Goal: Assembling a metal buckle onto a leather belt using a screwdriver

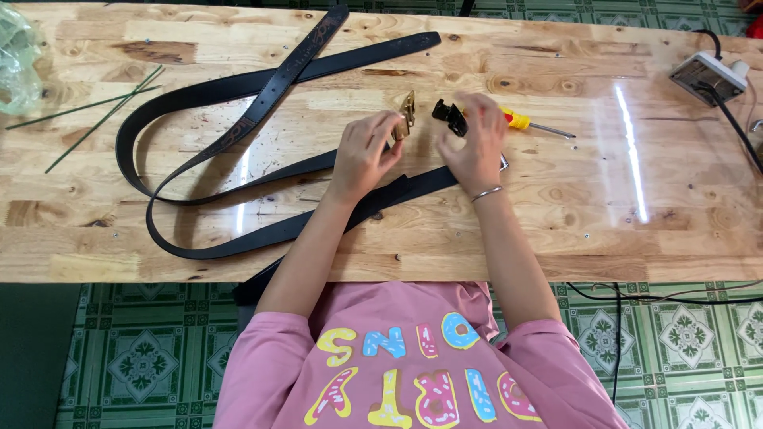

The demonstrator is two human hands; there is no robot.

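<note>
Your wooden bench [556,230] fills the view from edge to edge. Across its left half the long black belts [199,95] loop and cross, one strap running under your wrists to the near edge. At the far right corner sits a white power strip [707,75] with a black cable. Green sticks [95,107] lie near the left edge, beside a clear plastic bag [16,56] at the far left corner. A yellow-handled screwdriver [528,123] lies just behind your right hand. Your left hand [366,155] pinches the gold buckle [407,113] at mid-bench. Your right hand [477,143] grips the small black clasp [450,116], fingers curled, just beside the buckle.
</note>
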